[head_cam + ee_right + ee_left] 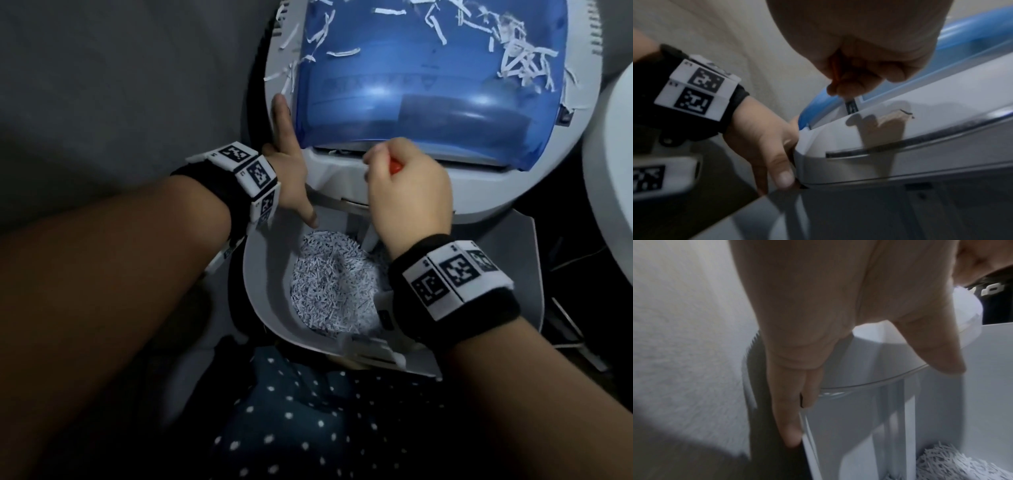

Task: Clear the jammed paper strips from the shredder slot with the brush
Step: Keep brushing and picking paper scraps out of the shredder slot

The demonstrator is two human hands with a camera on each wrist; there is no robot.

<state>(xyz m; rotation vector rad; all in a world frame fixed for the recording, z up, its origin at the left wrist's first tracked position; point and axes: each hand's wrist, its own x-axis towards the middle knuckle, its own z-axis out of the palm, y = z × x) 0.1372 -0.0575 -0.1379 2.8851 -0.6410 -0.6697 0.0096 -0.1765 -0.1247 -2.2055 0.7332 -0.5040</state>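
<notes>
We look down on a white shredder [404,192] with a translucent blue cover [428,78], its top littered with loose paper strips [520,58]. Our right hand [407,192] is curled into a fist round the brush [396,167] — only a sliver of its orange-red handle shows between the fingers in the head view, and the same orange shows inside the fist [835,73] in the right wrist view. The fist sits right at the front lip of the blue cover, over the slot [342,150], where a few white scraps peek out from under the cover's edge. The bristles are hidden, so we cannot tell whether they touch the paper.

Our left hand [291,164] lies flat against the shredder's left side, fingers straight and holding nothing: the long fingers point up along the white edge beside the blue cover, and the thumb reaches down toward the bin. In the left wrist view the fingertips [791,436] press along the corner of the white housing.

Below both hands the white bin [263,308] stands open — a heap of shredded paper [335,287] fills its bottom. A dark fabric with white dots [301,418] lies beneath the bin's near rim.
</notes>
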